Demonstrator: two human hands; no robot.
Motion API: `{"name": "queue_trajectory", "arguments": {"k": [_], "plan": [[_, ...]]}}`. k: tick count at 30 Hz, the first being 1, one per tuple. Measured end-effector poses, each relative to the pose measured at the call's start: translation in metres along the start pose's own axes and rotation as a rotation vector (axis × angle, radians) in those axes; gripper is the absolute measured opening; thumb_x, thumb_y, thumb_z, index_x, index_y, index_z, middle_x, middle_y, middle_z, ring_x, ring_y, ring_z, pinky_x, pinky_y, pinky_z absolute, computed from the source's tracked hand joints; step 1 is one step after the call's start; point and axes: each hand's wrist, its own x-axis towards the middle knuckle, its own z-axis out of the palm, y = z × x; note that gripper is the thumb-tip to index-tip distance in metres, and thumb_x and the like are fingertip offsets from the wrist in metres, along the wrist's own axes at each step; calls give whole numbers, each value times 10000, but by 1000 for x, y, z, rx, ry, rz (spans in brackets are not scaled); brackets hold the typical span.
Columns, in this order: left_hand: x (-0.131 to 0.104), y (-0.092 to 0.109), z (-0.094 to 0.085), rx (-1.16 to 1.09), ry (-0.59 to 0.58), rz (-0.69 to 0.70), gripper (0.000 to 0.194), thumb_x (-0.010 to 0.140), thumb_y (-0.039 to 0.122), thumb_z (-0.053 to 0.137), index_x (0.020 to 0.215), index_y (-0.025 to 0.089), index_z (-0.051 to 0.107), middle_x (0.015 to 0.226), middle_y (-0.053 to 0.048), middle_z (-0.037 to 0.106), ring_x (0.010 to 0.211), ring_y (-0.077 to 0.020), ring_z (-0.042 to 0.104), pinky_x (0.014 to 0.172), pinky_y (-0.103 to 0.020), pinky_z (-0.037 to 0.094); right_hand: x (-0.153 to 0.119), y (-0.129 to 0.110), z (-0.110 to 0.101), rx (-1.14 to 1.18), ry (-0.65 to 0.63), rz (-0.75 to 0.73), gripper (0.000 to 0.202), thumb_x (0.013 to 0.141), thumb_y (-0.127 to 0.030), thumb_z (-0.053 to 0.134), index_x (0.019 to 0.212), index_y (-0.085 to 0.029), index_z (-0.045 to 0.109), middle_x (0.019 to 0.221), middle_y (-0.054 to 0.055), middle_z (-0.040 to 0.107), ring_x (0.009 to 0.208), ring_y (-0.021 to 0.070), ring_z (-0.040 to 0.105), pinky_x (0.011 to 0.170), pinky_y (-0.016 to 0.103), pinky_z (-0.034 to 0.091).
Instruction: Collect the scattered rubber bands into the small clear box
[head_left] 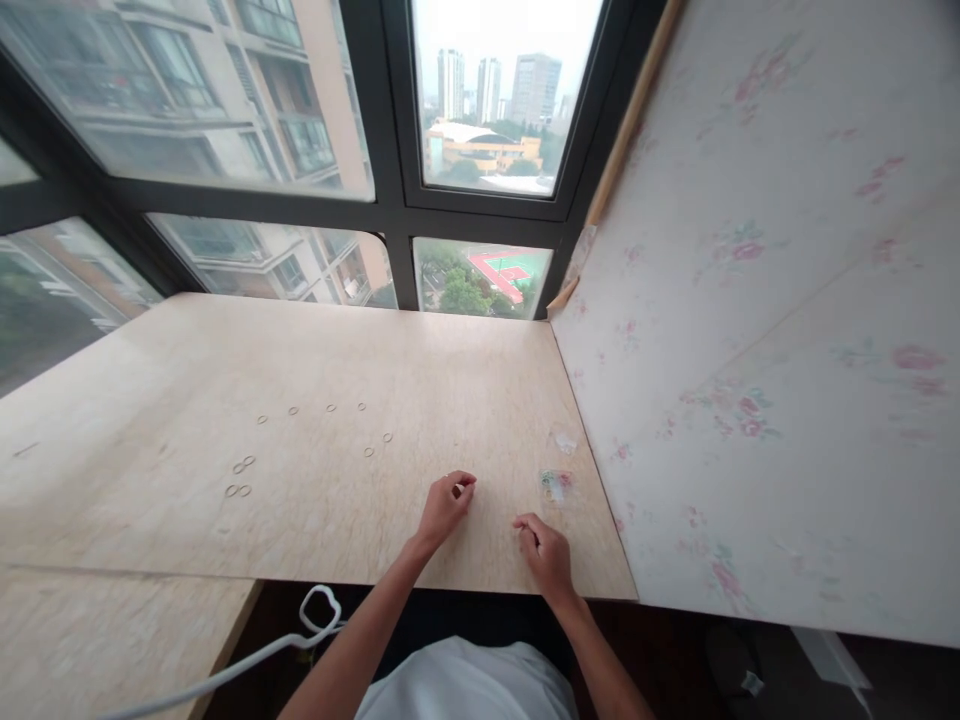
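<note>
My left hand (448,503) is over the counter near its front edge, thumb and fingertips pinched together; what they hold, if anything, is too small to make out. To its right, my right hand (543,550) is curled with thumb and index finger close together, its contents also unclear. Just beyond the right hand lies a small clear box (556,486) with coloured bits inside. A clear lid or dish (562,439) sits behind it. Several thin rings lie on the left half of the counter, among them a ring (361,407) and a ring (369,452).
The pale marbled counter (465,380) runs to dark-framed windows at the back. A flowered wall (735,330) bounds the right side. A thin stick-like item (25,450) lies far left. A white cable (247,662) hangs below the front edge.
</note>
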Motion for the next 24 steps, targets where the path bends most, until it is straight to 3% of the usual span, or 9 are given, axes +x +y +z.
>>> {"name": "queue_trajectory", "arguments": {"k": [5,8,11,14,17,21,24], "plan": [[-16,-20,-29,-2,152,-3,200,825,300,499,885,160,629,760,-31,656,527,-114,579,515,-230,448,9,-13,7,250,-66,166,262,825,-297,394,830,-177,627,538,-25,538,483,135,501,490,226,383],[-26,-27,-34,34,184,87,170,833,255,491,884,167,627,777,-34,650,611,-122,584,584,-237,456,29,-44,17,446,-130,167,276,854,-358,412,916,-165,599,562,-39,510,430,107,442,421,211,353],[-33,-29,-33,63,164,177,152,828,196,482,874,171,625,788,-30,638,638,-118,561,630,-242,442,64,-89,36,514,-218,34,293,883,-386,400,989,-170,567,594,-42,522,433,92,457,423,198,369],[-35,-28,-33,43,148,197,150,823,163,462,828,158,612,755,-25,613,606,-111,528,594,-230,410,105,-135,65,329,-326,-170,271,900,-347,386,1045,-184,547,641,-39,554,504,87,519,512,192,417],[-35,-26,-34,8,141,202,154,821,153,454,826,149,608,755,-28,598,607,-112,509,570,-223,382,141,-172,104,-157,-537,-360,313,924,-286,322,1168,-204,501,759,-13,630,669,97,595,622,196,435],[-35,-26,-35,-7,143,204,120,793,134,467,762,141,583,727,-22,577,613,-115,485,567,-227,348,165,-198,153,-357,-653,-407,327,846,-285,472,1160,-215,535,880,42,677,826,174,628,680,258,445],[-36,-29,-34,-1,154,160,101,743,112,483,652,142,517,631,-2,525,568,-108,438,525,-228,294,167,-205,176,-492,-705,-416,330,793,-238,520,1117,-200,564,992,105,670,887,229,628,703,315,455]]}}
